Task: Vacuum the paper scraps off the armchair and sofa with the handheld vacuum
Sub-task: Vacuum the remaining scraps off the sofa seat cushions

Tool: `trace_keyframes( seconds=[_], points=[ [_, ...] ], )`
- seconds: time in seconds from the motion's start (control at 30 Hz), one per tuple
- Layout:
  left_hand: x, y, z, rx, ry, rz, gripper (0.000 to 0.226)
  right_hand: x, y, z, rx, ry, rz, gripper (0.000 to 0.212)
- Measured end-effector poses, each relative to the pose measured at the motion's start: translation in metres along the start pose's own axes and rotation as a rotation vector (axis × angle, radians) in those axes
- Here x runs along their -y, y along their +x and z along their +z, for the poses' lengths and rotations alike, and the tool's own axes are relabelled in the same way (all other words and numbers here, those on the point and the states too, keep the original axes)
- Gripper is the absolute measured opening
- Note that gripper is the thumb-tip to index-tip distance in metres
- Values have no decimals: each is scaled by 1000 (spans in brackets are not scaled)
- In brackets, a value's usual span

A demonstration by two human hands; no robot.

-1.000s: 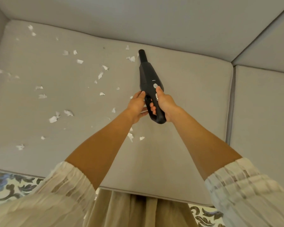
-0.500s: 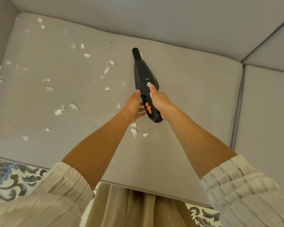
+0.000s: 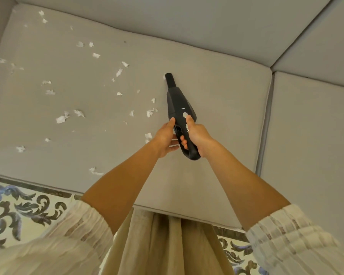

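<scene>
Grey sofa cushion (image 3: pixel 216 92) (paper scraps (image 3: pixel 61 119) scattered).

Legible text, labels, brands, numbers, signs: none. The handheld vacuum (image 3: pixel 180 108) carries only a small pale mark and two unlettered buttons at 6 o'clock of its body.

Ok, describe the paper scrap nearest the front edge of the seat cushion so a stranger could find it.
Start at the grey fabric seat cushion strewn with white torn paper scraps. Follow its front edge above the patterned rug. The long curled scrap lies alone there, left of the left forearm.
</scene>
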State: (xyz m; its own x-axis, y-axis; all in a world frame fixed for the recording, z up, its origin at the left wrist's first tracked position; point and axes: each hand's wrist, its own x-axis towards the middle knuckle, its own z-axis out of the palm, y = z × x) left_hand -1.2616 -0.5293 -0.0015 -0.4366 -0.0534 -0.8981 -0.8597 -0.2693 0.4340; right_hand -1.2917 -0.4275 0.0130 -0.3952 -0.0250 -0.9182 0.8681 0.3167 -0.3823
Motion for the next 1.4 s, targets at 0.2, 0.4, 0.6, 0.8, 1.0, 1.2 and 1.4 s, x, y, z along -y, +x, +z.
trace_keyframes(
  seconds=[0.2, 0.4, 0.6, 0.8, 1.0, 1.2, 1.4],
  points=[
    [49, -27, 20, 20, 10, -20, 44, -46, -34, -26, 50, 9, 36, 61],
    [90, -53, 45, 55, 29, -57, 36, -98, -59, -51, 58, 7, 50, 61],
    [135, -76, 65, 69, -5, -99, 35, -143, -82, -72, 77, -6, 54, 61],
    [166, -89, 64, 48, -104, -146, 38, -180, -95, -69, 111, -58, 63, 61],
    [182, -92, 44, 4, -131, -150, 37, -193, -96, -50, 142, -79, 75, 60],
    [194, -96, 28, 21, -163, -201, 34, -213, -102, -37, 137, -57, 95, 59],
    [208, -105, 12, 54, -159, -222, 39, -229, -110, -22, 130, -59, 87, 61]
  ],
)
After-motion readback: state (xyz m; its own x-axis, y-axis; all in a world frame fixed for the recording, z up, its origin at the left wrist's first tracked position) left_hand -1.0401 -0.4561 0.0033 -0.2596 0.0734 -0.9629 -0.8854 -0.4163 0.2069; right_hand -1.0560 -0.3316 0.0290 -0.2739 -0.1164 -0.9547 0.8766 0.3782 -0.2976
